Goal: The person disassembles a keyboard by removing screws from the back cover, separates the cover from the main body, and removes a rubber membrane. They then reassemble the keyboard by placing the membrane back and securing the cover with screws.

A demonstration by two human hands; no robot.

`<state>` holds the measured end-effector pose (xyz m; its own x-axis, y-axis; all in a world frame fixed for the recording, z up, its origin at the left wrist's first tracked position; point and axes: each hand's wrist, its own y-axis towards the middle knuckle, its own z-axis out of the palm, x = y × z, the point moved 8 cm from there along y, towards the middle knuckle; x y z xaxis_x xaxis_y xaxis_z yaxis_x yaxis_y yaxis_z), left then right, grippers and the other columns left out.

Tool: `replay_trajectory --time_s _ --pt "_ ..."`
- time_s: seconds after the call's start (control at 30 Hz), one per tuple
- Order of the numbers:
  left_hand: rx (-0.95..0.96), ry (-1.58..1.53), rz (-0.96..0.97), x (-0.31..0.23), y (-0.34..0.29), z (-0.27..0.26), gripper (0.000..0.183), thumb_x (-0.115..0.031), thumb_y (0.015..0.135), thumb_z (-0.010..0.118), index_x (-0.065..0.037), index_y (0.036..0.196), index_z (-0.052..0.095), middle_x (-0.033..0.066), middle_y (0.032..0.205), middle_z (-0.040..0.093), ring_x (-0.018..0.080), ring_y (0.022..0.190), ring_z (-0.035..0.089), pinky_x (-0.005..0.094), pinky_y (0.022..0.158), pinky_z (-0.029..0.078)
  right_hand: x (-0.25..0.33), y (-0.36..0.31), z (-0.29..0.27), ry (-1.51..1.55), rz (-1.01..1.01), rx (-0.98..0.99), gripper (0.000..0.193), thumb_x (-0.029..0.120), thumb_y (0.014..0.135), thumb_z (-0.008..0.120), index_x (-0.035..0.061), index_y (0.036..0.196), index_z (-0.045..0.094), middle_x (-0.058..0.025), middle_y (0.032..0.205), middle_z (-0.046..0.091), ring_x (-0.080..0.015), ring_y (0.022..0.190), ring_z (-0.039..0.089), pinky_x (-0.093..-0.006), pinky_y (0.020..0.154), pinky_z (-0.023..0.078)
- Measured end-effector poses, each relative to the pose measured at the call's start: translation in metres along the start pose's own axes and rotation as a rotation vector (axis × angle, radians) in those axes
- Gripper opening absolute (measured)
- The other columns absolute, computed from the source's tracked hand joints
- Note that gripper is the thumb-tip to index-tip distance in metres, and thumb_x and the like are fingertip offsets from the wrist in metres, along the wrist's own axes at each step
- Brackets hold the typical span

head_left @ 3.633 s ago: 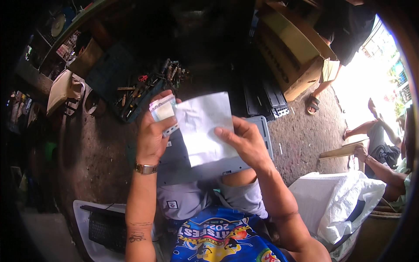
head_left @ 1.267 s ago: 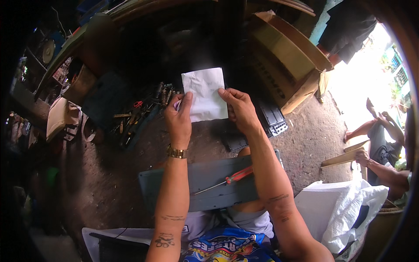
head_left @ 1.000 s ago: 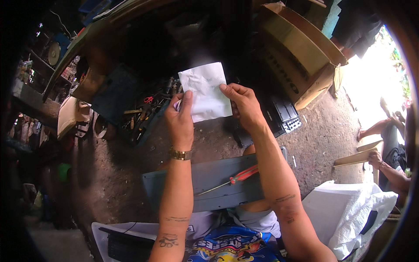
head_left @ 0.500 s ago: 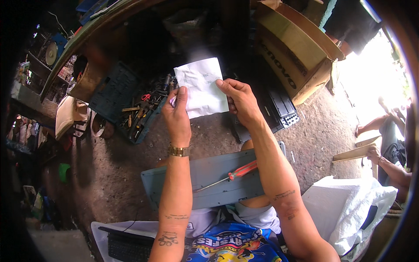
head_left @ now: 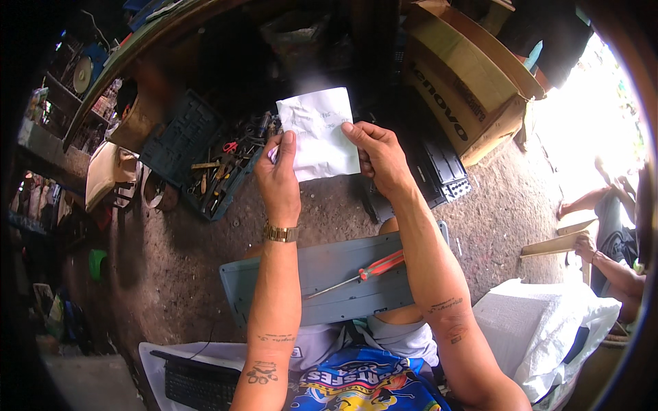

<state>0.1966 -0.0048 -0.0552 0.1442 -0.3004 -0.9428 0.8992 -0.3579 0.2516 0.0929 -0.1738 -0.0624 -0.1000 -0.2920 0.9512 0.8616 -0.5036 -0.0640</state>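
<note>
A creased white sheet of paper (head_left: pixel 319 140) with faint handwriting is stretched between my two hands. My left hand (head_left: pixel 279 161) pinches its left edge, thumb on top; a bit of purple shows by the fingers there. My right hand (head_left: pixel 378 151) grips the right edge with the thumb on the face and the fingers curled behind. Across my lap lies a long grey panel (head_left: pixel 267 274), partly under my forearms. On that panel rests a screwdriver (head_left: pixel 373 268) with a red handle, its shaft pointing left.
An open toolbox (head_left: pixel 179 140) full of hand tools stands at the far left. Beyond my right hand are a black case (head_left: pixel 439 164) and a cardboard box (head_left: pixel 466 82). White wrapping (head_left: pixel 528 329) lies at the right, near another person's hand (head_left: pixel 586 246) on a wooden piece.
The paper has shifted very slightly up and right and sits a little straighter. Both hands keep their hold on it. The screwdriver and panel stay in place.
</note>
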Motion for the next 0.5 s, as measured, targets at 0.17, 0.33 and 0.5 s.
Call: replay_trajectory --time_s 0.17,0.33,0.5 --pt "-0.003 -0.001 -0.008 0.0036 0.0014 -0.0025 0.036 -0.035 0.105 0.068 0.0 0.11 0.071 0.0068 0.103 0.074 0.0131 0.094 0.067 0.0306 0.085 0.052 -0.0011 0.0003 0.0007 0.005 0.009 0.008 0.033 0.039 0.098 0.077 0.0098 0.083 0.071 0.0092 0.061 0.041 -0.0028 0.05 0.036 -0.0218 0.045 0.026" --pt "-0.008 0.0 -0.019 0.0048 0.0025 -0.0031 0.036 -0.036 0.104 0.069 0.0 0.109 0.071 0.0068 0.102 0.073 0.0134 0.093 0.067 0.0301 0.084 0.052 -0.0005 0.0001 0.0009 0.012 0.01 0.005 0.032 0.038 0.098 0.077 0.0091 0.085 0.072 0.0093 0.062 0.04 -0.0029 0.05 0.035 -0.0218 0.046 0.025" --pt "-0.001 -0.018 -0.015 0.0021 0.0012 -0.0003 0.036 -0.036 0.104 0.068 0.0 0.108 0.071 0.0063 0.102 0.073 0.0133 0.092 0.067 0.0297 0.083 0.053 -0.0003 -0.0002 0.0018 0.02 0.013 0.015 0.031 0.038 0.097 0.077 0.009 0.086 0.072 0.0093 0.062 0.04 -0.0029 0.05 0.035 -0.0218 0.045 0.026"
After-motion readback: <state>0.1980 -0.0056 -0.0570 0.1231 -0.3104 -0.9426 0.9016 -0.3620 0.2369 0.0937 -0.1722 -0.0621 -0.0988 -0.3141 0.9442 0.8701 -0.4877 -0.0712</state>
